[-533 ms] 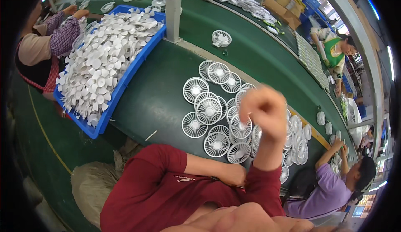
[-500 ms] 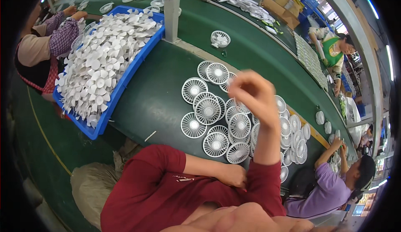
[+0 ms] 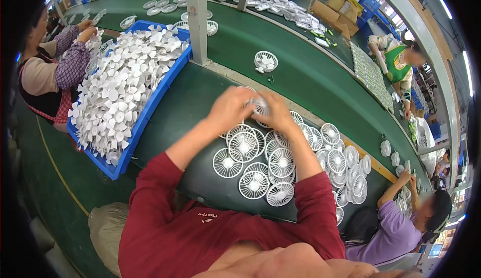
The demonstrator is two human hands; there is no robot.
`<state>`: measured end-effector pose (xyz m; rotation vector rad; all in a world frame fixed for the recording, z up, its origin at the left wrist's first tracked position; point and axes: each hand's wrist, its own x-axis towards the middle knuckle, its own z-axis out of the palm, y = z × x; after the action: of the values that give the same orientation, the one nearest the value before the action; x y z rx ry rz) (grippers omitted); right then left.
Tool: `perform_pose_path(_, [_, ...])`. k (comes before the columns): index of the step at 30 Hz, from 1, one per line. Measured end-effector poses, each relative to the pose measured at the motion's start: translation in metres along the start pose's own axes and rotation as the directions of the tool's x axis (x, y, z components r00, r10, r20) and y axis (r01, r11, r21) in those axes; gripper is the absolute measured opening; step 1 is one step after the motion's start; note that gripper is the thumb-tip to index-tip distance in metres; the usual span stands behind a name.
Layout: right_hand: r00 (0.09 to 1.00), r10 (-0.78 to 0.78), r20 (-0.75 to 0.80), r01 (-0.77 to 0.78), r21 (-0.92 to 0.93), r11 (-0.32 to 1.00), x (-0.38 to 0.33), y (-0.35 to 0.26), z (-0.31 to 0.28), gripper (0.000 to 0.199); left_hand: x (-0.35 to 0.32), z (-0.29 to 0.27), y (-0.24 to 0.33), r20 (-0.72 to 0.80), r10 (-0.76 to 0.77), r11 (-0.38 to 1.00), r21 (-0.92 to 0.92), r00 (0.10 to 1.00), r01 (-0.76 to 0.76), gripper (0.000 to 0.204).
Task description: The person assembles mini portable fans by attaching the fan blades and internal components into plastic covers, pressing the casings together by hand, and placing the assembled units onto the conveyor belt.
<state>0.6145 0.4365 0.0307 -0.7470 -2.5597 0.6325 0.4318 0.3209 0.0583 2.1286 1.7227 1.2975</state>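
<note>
Both my hands are out over the far part of the green work table, meeting at a white round fan grille (image 3: 260, 106). My left hand (image 3: 231, 108) is closed on its left side, slightly smeared by motion. My right hand (image 3: 276, 112) has its fingers bent around the right side. Part of the grille is hidden behind my fingers. Below and to the right of my hands lie many loose white fan grilles (image 3: 243, 147), overlapping in flat heaps. Another grille (image 3: 227, 163) lies at the near left of the heap.
A blue crate (image 3: 153, 108) piled with white fan blades (image 3: 120, 87) stands left. Beyond the table runs a green conveyor (image 3: 310, 90) carrying a white fan housing (image 3: 266, 61). A metal post (image 3: 197, 22) rises at the table's far edge. Co-workers sit left and right; another stands across.
My left hand has moved from near my chest out to the far side of the table. My right hand has come down and left, and both now meet at a grille.
</note>
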Motion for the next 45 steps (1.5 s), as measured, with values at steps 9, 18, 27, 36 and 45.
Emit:
perform_pose_path(9, [0.995, 0.094, -0.032, -0.096, -0.047, 0.994, -0.019, 0.016, -0.014, 0.074, 0.017, 0.028, -0.063, 0.259, -0.394, 0.874, 0.402, 0.882, 0.273, 0.074])
perform_pose_path(18, [0.959, 0.146, -0.241, -0.155, -0.017, 0.988, 0.031, 0.043, -0.051, 0.071, -0.005, 0.035, 0.003, 0.241, 0.025, 1.0, -0.025, 0.97, -0.02, 0.025])
perform_pose_path(27, [0.931, 0.213, -0.296, -0.276, -0.19, 0.942, 0.1, 0.091, -0.032, 0.076, -0.015, 0.037, -0.002, 0.228, 0.09, 0.972, -0.23, 0.97, -0.036, 0.044])
perform_pose_path(36, [0.946, 0.125, -0.298, -0.246, -0.412, 0.878, 0.105, 0.131, -0.002, 0.071, 0.01, 0.034, 0.002, -0.075, -0.077, 0.929, -0.367, 0.994, 0.044, 0.027])
perform_pose_path(45, [0.995, 0.007, -0.099, 0.017, 0.238, 0.971, 0.099, 0.005, -0.012, 0.059, 0.012, 0.031, -0.042, -0.091, -0.578, 0.443, -0.869, 0.811, 0.219, 0.052])
